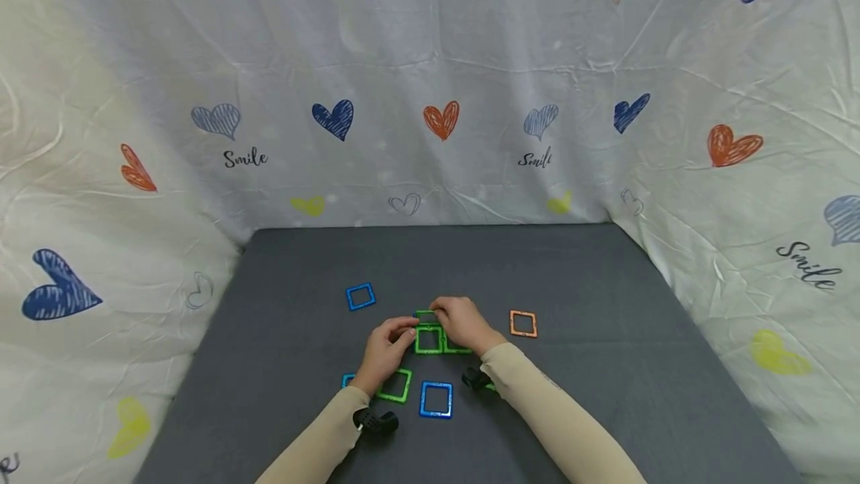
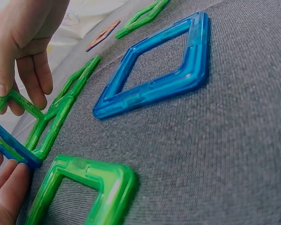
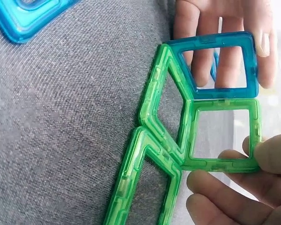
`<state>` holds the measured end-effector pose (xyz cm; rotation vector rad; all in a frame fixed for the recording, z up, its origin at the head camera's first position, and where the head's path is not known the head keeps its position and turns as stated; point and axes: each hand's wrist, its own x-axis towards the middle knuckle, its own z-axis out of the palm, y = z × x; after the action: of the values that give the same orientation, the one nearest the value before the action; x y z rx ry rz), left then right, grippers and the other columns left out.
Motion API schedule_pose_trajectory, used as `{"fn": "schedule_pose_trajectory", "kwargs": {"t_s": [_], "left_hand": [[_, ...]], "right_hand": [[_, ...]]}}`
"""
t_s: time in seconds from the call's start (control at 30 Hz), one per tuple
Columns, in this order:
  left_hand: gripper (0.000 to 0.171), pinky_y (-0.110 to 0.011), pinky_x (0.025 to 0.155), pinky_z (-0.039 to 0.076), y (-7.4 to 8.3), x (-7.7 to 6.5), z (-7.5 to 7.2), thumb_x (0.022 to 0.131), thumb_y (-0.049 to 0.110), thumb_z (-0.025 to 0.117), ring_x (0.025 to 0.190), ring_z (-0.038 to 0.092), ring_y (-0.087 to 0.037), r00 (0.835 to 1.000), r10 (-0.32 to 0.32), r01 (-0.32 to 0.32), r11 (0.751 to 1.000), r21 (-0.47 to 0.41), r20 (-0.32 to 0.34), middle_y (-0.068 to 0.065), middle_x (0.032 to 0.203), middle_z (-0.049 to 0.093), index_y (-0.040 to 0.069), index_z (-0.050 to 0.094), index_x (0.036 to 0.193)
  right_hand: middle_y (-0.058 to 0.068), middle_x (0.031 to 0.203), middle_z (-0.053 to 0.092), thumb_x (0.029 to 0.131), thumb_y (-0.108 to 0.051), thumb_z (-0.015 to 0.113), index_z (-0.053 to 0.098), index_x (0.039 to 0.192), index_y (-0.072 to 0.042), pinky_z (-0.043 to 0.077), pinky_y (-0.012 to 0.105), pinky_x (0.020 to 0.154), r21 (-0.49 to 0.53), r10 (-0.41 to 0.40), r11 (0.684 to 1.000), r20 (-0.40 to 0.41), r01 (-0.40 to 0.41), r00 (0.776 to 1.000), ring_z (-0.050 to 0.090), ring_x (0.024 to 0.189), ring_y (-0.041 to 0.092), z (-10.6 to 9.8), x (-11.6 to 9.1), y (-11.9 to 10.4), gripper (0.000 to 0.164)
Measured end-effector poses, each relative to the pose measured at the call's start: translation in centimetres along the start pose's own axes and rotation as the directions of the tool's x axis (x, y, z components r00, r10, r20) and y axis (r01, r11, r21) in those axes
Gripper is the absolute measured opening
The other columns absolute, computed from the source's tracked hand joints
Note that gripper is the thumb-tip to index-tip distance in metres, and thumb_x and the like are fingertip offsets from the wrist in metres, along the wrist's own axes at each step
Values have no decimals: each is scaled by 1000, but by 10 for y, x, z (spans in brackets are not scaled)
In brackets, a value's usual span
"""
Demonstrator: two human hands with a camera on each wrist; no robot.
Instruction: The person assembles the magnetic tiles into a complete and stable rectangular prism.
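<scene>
Two green square frame tiles lie flat side by side, the left one (image 1: 417, 340) and the right one (image 3: 124, 187). Along the edge of the left one a third green tile (image 3: 255, 123) stands upright. My right hand (image 1: 465, 323) pinches that standing tile by its upper corner, thumb on one face and fingers behind. A blue square tile (image 3: 252, 68) stands upright beside it, at an angle, on another edge of the left flat tile. My left hand (image 1: 383, 355) holds this blue tile between thumb and fingers. From the head view the blue tile is mostly hidden.
Loose tiles lie around on the grey table (image 1: 295, 364): a blue one (image 1: 351, 300) at far left, an orange one (image 1: 523, 334) at right, a blue one (image 1: 436, 414) in front. A green one (image 1: 406, 387) lies by my left wrist; others are partly covered by my arms.
</scene>
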<state>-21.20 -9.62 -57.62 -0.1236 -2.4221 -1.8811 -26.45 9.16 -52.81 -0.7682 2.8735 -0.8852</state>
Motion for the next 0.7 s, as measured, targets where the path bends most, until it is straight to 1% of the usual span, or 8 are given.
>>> {"fn": "schedule_pose_trajectory", "kwargs": {"t_s": [0.13, 0.23, 0.33, 0.47, 0.57, 0.7], "left_hand": [[24, -27, 92, 54, -2, 2, -1, 99, 15, 66, 108, 70, -27, 1000, 11, -11, 1000, -19, 17, -11, 125, 69, 6, 73, 121], [24, -26, 92, 54, -2, 2, -2, 99, 15, 66, 108, 70, -28, 1000, 12, -12, 1000, -15, 23, -11, 125, 70, 6, 73, 121], [23, -26, 92, 54, -2, 2, -2, 99, 15, 66, 109, 70, -28, 1000, 7, -7, 1000, -10, 28, -11, 124, 70, 8, 73, 120], [22, -26, 90, 54, -1, 1, -3, 99, 15, 66, 107, 70, -25, 1000, 1, -1, 1000, -8, 21, -11, 123, 71, 9, 74, 120], [22, -26, 89, 54, -1, 1, -2, 99, 13, 66, 105, 70, -25, 1000, -3, 3, 1000, -6, 11, -11, 122, 71, 8, 74, 120], [23, -27, 90, 54, 0, 0, 0, 98, 11, 67, 107, 70, -28, 1000, -13, 13, 1000, -11, 0, -12, 122, 71, 7, 73, 120]], "right_hand": [[14, 110, 75, 104, -9, 55, 73, 117, -4, 55, 34, 72, 3, 7, 1000, -4, -7, 1000, 70, 84, 21, -1, 0, -1, 23], [14, 110, 75, 104, -9, 55, 73, 117, -5, 54, 33, 71, 1, 3, 1000, -6, -3, 1000, 69, 82, 18, -2, -1, -2, 23], [14, 111, 75, 105, -9, 54, 73, 118, -4, 50, 30, 65, 8, 6, 1000, -2, -6, 1000, 64, 71, 14, -2, -1, -2, 23], [15, 111, 75, 106, -11, 52, 72, 120, -4, 43, 25, 58, 21, 14, 1000, 14, -14, 1000, 51, 58, 8, -2, -1, -2, 25], [15, 111, 74, 106, -12, 52, 71, 121, -4, 42, 24, 57, 23, 12, 1000, 23, -13, 1000, 48, 56, 6, -2, -2, -2, 26], [15, 111, 75, 106, -12, 52, 71, 121, -4, 42, 24, 58, 25, 8, 1000, 29, -9, 1000, 49, 56, 6, -4, -2, -2, 26]]}}
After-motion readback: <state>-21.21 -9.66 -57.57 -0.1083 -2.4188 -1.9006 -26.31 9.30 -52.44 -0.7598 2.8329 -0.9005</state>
